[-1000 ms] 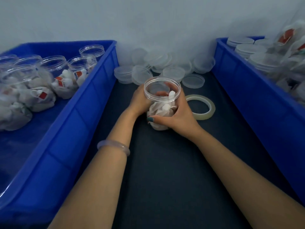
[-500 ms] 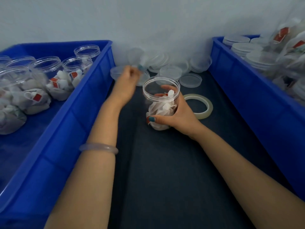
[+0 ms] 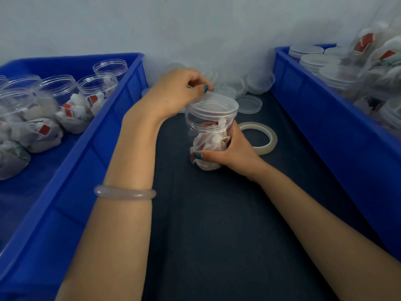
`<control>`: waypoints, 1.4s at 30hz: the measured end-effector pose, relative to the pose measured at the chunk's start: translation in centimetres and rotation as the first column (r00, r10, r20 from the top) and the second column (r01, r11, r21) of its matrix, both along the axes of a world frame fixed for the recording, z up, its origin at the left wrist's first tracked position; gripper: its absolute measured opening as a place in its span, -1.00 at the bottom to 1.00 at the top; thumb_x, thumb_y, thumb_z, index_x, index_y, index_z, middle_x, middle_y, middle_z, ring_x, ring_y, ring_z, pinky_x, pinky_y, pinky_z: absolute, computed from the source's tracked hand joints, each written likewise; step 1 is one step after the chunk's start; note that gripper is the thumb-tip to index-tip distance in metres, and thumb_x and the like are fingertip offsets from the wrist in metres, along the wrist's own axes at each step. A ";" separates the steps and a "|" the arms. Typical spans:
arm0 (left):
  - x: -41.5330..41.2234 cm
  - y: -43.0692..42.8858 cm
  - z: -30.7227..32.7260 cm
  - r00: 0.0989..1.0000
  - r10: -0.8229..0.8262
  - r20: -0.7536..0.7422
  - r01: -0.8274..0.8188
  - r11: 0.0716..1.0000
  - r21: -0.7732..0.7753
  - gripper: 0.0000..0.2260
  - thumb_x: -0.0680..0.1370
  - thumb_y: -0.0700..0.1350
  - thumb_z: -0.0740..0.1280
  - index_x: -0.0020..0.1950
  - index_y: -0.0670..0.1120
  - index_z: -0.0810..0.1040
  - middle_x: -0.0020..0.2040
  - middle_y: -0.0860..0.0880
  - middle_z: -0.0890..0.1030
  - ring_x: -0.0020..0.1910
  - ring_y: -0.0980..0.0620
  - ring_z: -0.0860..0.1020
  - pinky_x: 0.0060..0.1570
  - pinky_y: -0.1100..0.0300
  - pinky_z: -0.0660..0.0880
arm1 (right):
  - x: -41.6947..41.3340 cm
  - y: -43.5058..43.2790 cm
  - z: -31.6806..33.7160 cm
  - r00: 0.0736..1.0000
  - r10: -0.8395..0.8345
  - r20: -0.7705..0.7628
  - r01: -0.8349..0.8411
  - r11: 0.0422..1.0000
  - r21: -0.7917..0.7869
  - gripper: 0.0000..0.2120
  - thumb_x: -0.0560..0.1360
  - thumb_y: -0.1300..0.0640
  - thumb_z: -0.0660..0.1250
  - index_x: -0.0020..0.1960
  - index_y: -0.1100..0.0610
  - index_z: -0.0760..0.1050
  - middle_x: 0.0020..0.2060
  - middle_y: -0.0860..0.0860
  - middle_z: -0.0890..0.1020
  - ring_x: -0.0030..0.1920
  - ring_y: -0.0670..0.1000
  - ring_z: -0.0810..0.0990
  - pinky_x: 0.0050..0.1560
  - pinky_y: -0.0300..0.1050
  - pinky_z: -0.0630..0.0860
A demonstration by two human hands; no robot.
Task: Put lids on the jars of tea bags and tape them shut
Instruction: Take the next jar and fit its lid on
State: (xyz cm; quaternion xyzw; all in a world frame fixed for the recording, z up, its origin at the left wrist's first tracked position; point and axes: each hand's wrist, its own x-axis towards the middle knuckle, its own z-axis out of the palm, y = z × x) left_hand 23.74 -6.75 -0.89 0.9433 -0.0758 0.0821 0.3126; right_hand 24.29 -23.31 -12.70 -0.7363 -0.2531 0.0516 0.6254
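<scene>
A clear plastic jar holding white tea bags with red tags stands on the dark mat in the middle. My right hand grips its lower right side. My left hand pinches the back left edge of a clear lid, which sits on the jar's mouth. A roll of clear tape lies flat on the mat just right of the jar, behind my right hand.
A blue bin on the left holds several open jars of tea bags. Another blue bin on the right holds lidded jars. Loose clear lids are piled at the back by the wall.
My left hand left the jar, reached back to the lid pile, and came back with a lid that now sits on the jar's mouth. The right hand kept its grip.
</scene>
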 end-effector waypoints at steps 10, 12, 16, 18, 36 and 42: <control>-2.1 -1.6 2.1 0.938 -0.226 -0.263 0.283 0.937 0.203 -0.66 0.70 0.04 0.17 0.48 0.22 0.41 0.47 0.20 0.41 0.42 0.22 0.35 0.18 0.38 0.29 | 0.2 -0.1 -0.3 1.000 0.003 -0.002 -0.003 1.000 0.014 -0.24 0.32 0.34 0.62 0.34 0.02 0.28 0.22 -0.07 0.56 0.17 -0.29 0.56 0.14 -0.39 0.47; -2.1 -1.7 2.2 0.917 -0.228 -0.327 0.326 0.901 0.286 -0.44 0.54 0.30 0.25 0.53 0.28 0.28 0.52 0.21 0.34 0.46 0.18 0.32 0.27 0.30 0.31 | 0.2 -0.1 -0.2 1.000 0.004 -0.002 -0.004 1.000 0.000 -0.26 0.32 0.32 0.62 0.32 0.02 0.29 0.19 -0.12 0.55 0.14 -0.34 0.56 0.09 -0.44 0.45; -2.0 -2.1 2.3 0.920 -0.182 -0.348 0.324 0.851 0.413 -0.27 0.47 0.07 0.49 0.55 0.30 0.21 0.45 0.02 0.40 0.37 -0.05 0.43 0.36 -0.08 0.41 | 0.2 -0.1 -0.1 1.000 0.021 -0.005 -0.021 1.000 0.006 -0.18 0.33 0.32 0.62 0.41 0.03 0.23 0.29 -0.08 0.53 0.27 -0.25 0.53 0.18 -0.38 0.46; -2.1 -2.2 2.3 0.930 -0.148 -0.336 0.291 0.854 0.430 -0.27 0.44 0.09 0.52 0.52 0.28 0.24 0.38 -0.01 0.44 0.29 -0.08 0.48 0.29 -0.10 0.46 | 0.2 -0.1 -0.1 1.000 0.020 -0.001 -0.020 1.000 0.004 -0.17 0.32 0.31 0.63 0.42 0.04 0.23 0.29 -0.08 0.53 0.27 -0.25 0.53 0.18 -0.39 0.46; -2.6 -7.5 -0.2 0.902 0.430 -0.052 -0.270 0.651 0.709 -0.13 0.51 0.51 -0.03 0.55 -0.14 0.13 0.43 -0.26 0.21 0.04 -0.21 0.45 -0.18 -0.03 0.40 | 0.3 -0.4 -0.2 1.000 0.006 -0.015 -0.007 0.996 -0.085 -0.25 0.39 0.28 0.58 0.41 0.08 0.22 0.25 -0.05 0.52 0.20 -0.27 0.51 0.11 -0.48 0.42; -2.1 -5.9 0.5 0.947 0.172 -0.272 0.021 0.810 0.586 0.01 0.43 0.48 0.21 0.63 -0.10 -0.06 0.59 -0.15 0.02 0.55 -0.23 0.13 0.47 -0.16 0.24 | 0.2 -0.4 -0.2 1.000 -0.003 -0.020 0.001 0.998 -0.068 -0.37 0.36 0.29 0.60 0.27 0.04 0.34 0.10 -0.18 0.55 0.05 -0.42 0.55 0.01 -0.53 0.42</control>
